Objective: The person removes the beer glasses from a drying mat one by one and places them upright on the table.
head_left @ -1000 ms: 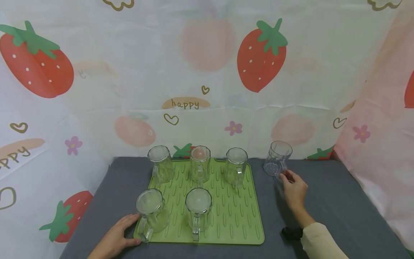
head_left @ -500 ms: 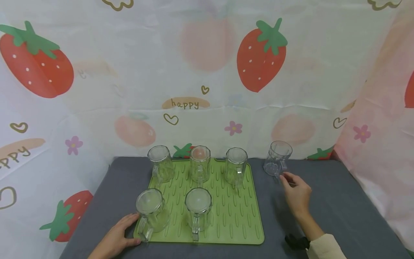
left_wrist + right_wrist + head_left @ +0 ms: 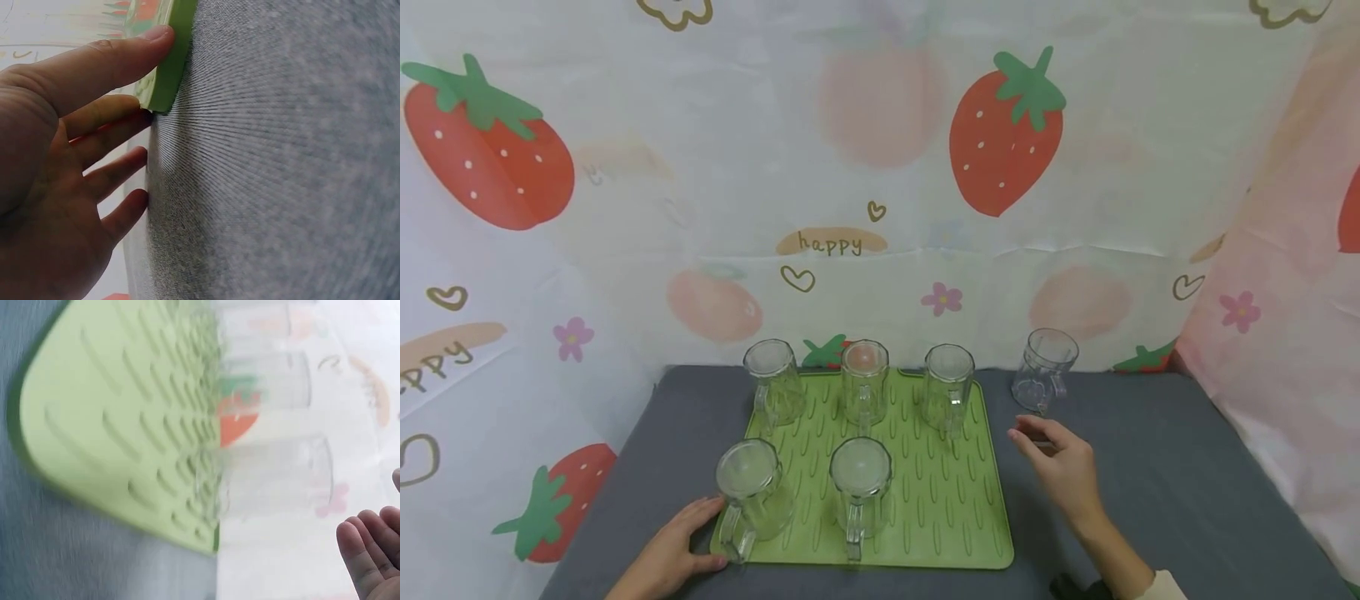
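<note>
A green ridged drying mat (image 3: 925, 500) bears several clear glass mugs: a back row with a left mug (image 3: 778, 392), a middle mug (image 3: 864, 387) and a right mug (image 3: 948, 392), and in front a left mug (image 3: 752, 492) and a second mug (image 3: 861, 483). My left hand (image 3: 673, 546) rests at the mat's front left corner, thumb (image 3: 119, 59) against its edge, fingers fairly straight. A separate glass mug (image 3: 1043, 367) stands on the cloth right of the mat. Just in front of it my right hand (image 3: 1063, 471) hovers, holding nothing, fingers slightly bent.
Dark grey cloth (image 3: 1172, 483) covers the table on both sides of the mat. Behind it hangs a white curtain (image 3: 880, 192) printed with strawberries, coming close to the back mugs. The right wrist view is partly blurred.
My right hand has let go of the separate mug's handle, drawn back toward me and then moved left toward the mat. The left hand and the mugs have stayed put.
</note>
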`<state>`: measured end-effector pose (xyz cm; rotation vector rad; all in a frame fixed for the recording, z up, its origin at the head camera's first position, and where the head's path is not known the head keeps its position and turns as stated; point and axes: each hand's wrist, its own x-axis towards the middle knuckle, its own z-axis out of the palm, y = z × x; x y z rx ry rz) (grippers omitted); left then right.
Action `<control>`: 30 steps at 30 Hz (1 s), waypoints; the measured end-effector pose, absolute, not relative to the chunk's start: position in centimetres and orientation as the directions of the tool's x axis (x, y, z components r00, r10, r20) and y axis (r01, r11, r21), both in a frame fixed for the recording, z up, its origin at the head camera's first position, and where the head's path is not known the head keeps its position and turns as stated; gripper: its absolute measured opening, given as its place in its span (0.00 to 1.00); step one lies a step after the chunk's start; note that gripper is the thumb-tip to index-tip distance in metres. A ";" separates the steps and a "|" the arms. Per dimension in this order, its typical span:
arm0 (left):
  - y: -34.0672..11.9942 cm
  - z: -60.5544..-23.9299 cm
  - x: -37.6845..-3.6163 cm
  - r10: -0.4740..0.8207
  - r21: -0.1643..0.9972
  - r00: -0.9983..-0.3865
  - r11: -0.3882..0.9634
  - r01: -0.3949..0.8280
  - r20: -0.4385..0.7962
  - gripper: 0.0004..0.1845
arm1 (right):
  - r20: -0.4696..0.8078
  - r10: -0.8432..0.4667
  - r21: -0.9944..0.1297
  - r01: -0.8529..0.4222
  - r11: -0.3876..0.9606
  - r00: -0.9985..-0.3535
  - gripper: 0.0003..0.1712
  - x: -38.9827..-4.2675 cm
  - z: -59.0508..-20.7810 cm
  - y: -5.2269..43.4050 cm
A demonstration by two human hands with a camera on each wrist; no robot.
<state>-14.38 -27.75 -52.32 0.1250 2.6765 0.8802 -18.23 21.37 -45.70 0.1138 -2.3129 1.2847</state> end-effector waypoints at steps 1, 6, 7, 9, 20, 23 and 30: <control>-27.8 -52.3 -14.3 0.181 0.592 -0.945 0.806 -0.015 -0.271 0.47 | 0.441 0.146 -0.782 -0.299 0.546 -0.886 0.12 -18.0 -45.6 21.0; -27.7 -52.2 -14.3 0.182 0.591 -0.944 0.806 -0.017 -0.276 0.47 | 0.415 0.084 -0.796 -0.317 0.515 -0.906 0.13 -16.9 -45.2 19.3; -27.6 -52.1 -14.4 0.182 0.593 -0.944 0.805 -0.018 -0.276 0.47 | 0.414 0.074 -0.800 -0.323 0.506 -0.907 0.13 -16.7 -45.1 18.9; -27.6 -52.1 -14.3 0.183 0.597 -0.943 0.802 -0.019 -0.276 0.47 | 0.410 0.057 -0.814 -0.337 0.474 -0.910 0.13 -16.3 -45.0 18.3; -27.7 -52.1 -14.1 0.185 0.611 -0.950 0.792 -0.008 -0.253 0.46 | 0.376 -0.064 -0.869 -0.376 0.321 -0.924 0.12 -14.6 -44.8 14.8; -27.7 -52.1 -14.1 0.185 0.610 -0.949 0.792 -0.009 -0.254 0.46 | 0.351 -0.103 -0.885 -0.366 0.288 -0.931 0.12 -14.1 -44.9 14.0; -27.7 -52.2 -14.2 0.190 0.616 -0.947 0.788 -0.010 -0.259 0.46 | 0.316 -0.248 -0.902 -0.371 0.220 -0.915 0.14 -13.3 -45.8 12.1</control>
